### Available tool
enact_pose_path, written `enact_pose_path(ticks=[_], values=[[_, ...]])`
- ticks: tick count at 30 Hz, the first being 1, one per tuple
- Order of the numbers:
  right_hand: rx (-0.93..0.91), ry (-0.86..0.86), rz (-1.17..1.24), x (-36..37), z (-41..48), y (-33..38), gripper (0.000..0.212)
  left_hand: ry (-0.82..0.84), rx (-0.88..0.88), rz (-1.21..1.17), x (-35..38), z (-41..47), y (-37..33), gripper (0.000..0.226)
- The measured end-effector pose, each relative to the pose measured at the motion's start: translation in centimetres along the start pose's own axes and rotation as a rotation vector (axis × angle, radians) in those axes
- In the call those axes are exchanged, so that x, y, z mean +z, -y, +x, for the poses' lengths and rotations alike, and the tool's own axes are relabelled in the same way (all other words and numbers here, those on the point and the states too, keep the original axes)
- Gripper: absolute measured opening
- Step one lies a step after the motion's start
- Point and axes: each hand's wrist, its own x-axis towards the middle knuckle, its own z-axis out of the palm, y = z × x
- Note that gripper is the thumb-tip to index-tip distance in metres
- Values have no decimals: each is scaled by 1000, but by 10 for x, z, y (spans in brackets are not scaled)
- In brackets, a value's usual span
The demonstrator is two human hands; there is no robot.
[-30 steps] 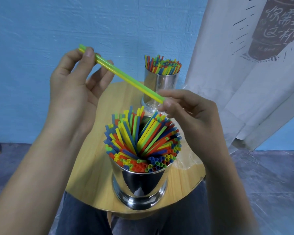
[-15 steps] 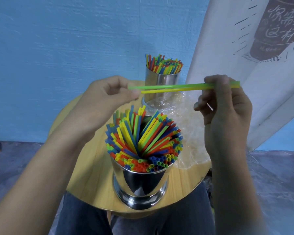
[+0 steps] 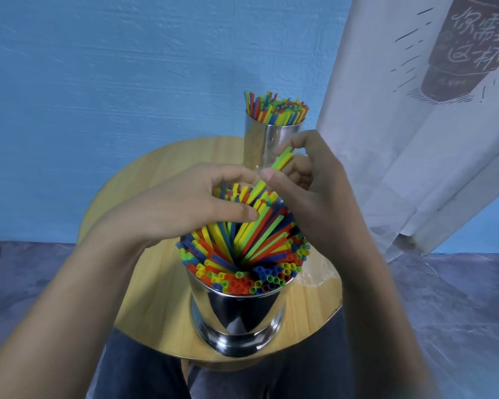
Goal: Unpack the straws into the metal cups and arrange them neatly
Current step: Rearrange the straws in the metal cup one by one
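While the right hand (image 3: 314, 191) pinches two thin green and yellow plastic straws (image 3: 281, 159) between its thumb and curled forefinger, their lower ends slant down and to the left into the packed bundle of red, blue, yellow and green straws (image 3: 242, 254). This bundle fills the shiny round metal cup (image 3: 236, 315) nearest the person. Its straws fan outward, their open ends ringing the rim on the near side.

The left hand (image 3: 185, 208) arches over the far left part of that bundle. Its thumb lies against the straw tops and its forefinger reaches across to the pinched straws, right beside the right thumb. The other left fingers are curved down among the straw ends; whether they grip any cannot be told.

The near cup stands upright at the front of a round light wooden table (image 3: 156, 283). A second, taller metal cup (image 3: 267, 145) stands at the table's far edge, partly behind the right hand, with its own upright cluster of coloured straws (image 3: 274, 110).

A crumpled clear plastic wrapper (image 3: 317, 275) lies on the table just to the right of the near cup. A white cloth printed with a dark cup drawing (image 3: 415, 139) hangs on the right against the blue wall (image 3: 127, 82). Dark blue trouser legs (image 3: 144, 375) show below the table.
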Motion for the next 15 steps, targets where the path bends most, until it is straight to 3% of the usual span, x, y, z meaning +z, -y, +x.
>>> enact_pose_path(ticks=[3, 7, 15], values=[[-35, -12, -58, -1, 3, -2, 9, 29, 20, 2, 0, 1, -2, 37], [-32, 49, -120, -4, 0, -4, 28, -16, 44, 21, 3, 3, -3, 20], [92, 118, 5, -7, 2, -7, 6, 0, 76, 105, 2, 6, -9, 21]])
